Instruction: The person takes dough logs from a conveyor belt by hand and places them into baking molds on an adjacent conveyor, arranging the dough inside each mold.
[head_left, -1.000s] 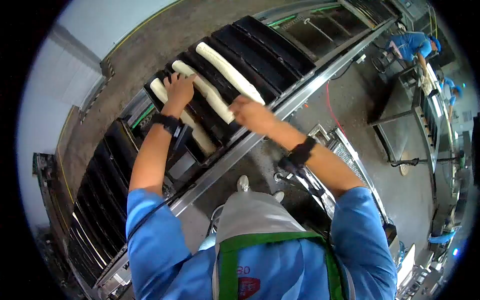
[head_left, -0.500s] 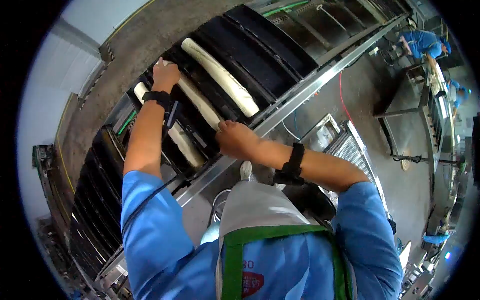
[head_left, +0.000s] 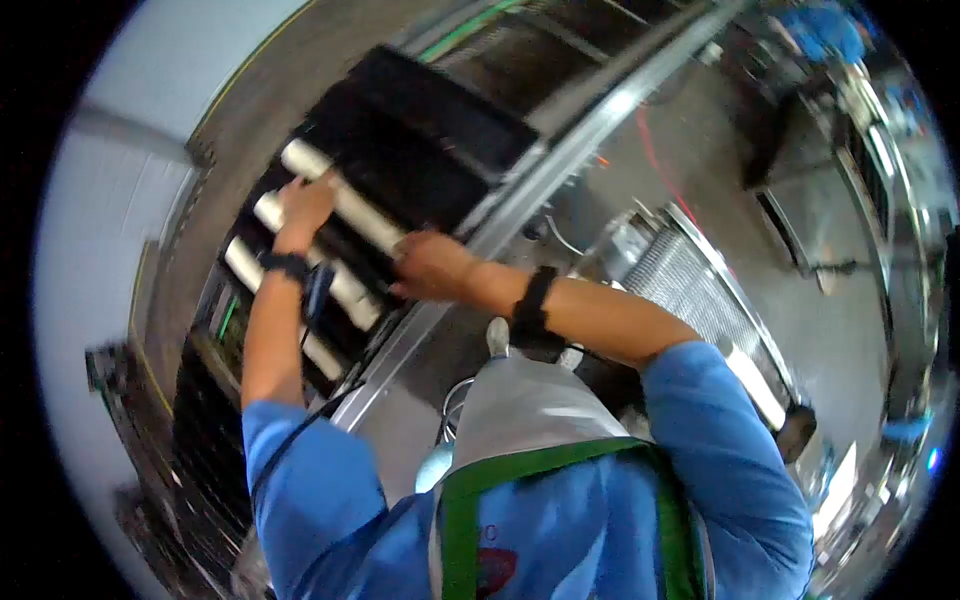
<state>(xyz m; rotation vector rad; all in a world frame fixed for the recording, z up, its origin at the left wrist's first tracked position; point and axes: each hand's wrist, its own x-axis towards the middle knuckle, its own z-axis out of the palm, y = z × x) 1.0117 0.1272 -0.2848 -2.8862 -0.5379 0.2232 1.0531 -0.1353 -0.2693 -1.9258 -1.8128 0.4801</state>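
Several long, cream-white rolls, dough-like in look, lie side by side in black trough-shaped trays (head_left: pixel 440 150). My left hand (head_left: pixel 308 210) reaches across the middle roll (head_left: pixel 348 290), its fingertips at the side of the upper roll (head_left: pixel 362 215) near the far end. At that upper roll's near end is my right hand (head_left: pixel 432 265), fingers and thumb close around the tip. Motion blur hides how firmly either hand grips. A third roll (head_left: pixel 243 262) rests to the left, partly covered by my left forearm.
A metal rail (head_left: pixel 560 160) runs along the trays' near side. Beyond it stand a perforated metal surface (head_left: pixel 672 268) and a steel table (head_left: pixel 810 215). A red cable (head_left: pixel 655 160) crosses the floor. Another person in blue (head_left: pixel 825 35) is at the upper right.
Both hands have shifted from the ends of the middle roll to the upper roll. The whole view has turned, and the trays appear further left and lower.
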